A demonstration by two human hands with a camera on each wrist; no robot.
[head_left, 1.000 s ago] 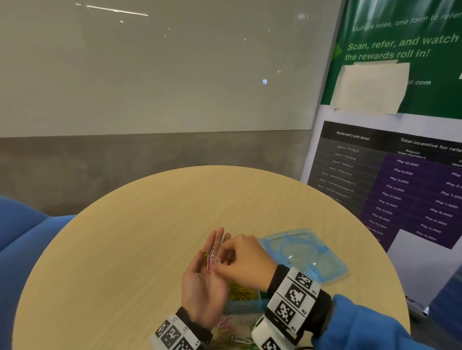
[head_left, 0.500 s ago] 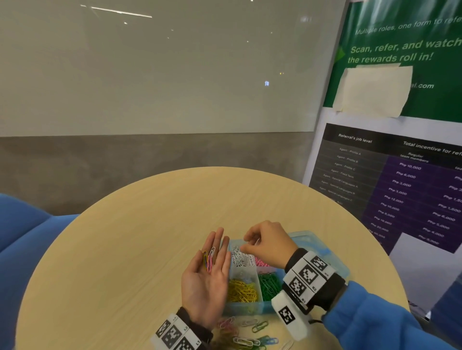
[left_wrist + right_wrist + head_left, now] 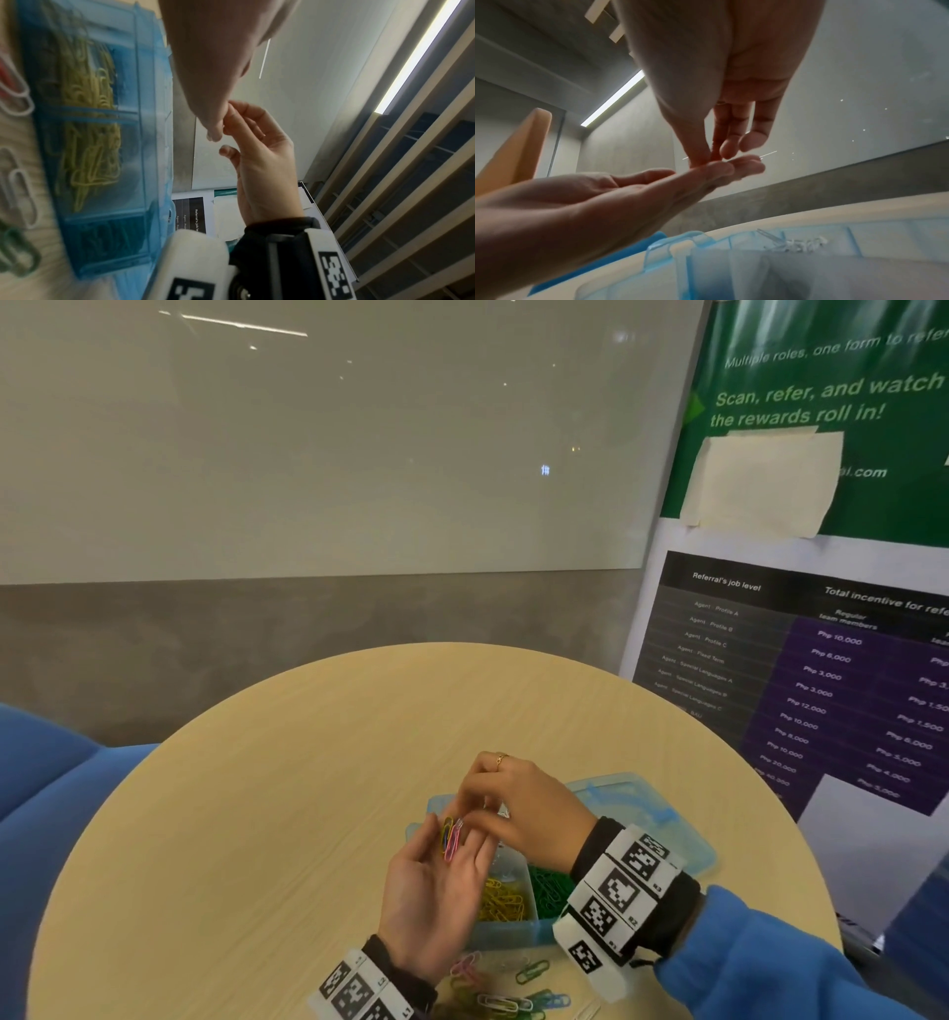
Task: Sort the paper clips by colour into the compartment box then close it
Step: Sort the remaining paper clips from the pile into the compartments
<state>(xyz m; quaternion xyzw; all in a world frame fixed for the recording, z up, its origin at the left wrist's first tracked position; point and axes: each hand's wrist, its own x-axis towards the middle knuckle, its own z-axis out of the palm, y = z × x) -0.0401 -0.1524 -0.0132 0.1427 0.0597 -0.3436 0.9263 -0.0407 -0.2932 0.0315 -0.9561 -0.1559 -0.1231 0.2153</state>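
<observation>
Several clips (image 3: 451, 838) are cradled on the flat left hand (image 3: 436, 891), long axes toward 12 o'clock. They are pinched from 2 o'clock by the right hand (image 3: 518, 806), above the box (image 3: 683, 845).

"Scan, refer, and watch the rewards roll in!", seemingly, on green poster (image 3: 832, 403)

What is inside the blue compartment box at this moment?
In the compartment box, one near compartment holds yellow paper clips and the one to its right holds green paper clips. The right wrist view shows white clips farther back. Both hands cover the other compartments.
</observation>
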